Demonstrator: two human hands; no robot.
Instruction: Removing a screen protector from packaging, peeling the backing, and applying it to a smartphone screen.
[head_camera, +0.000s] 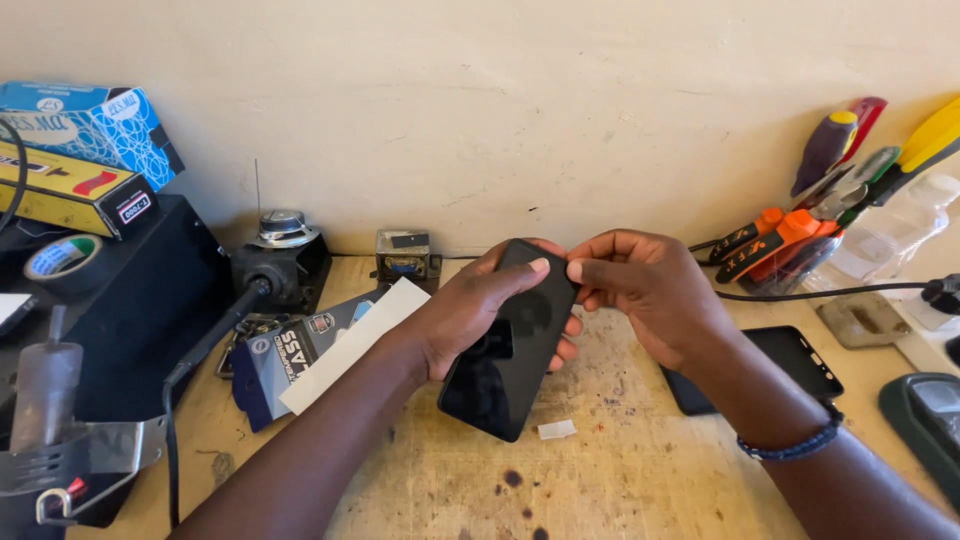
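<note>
The phone (510, 345) I hold is glossy black. Beside my right hand (650, 290) lies another black phone (800, 362). My wrist wears a dark blue beaded bracelet (800, 447). The bench (620, 470) is pale tan, stained dark. Orange-and-black pliers (775, 243) lean by the cream wall (500, 100); a blue box (95, 125) carries white scribbles.

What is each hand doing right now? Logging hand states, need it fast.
Left hand: closed around the black phone, thumb on its screen.
Right hand: fingertips pinched at the phone's top right edge; what they pinch cannot be told.
</note>
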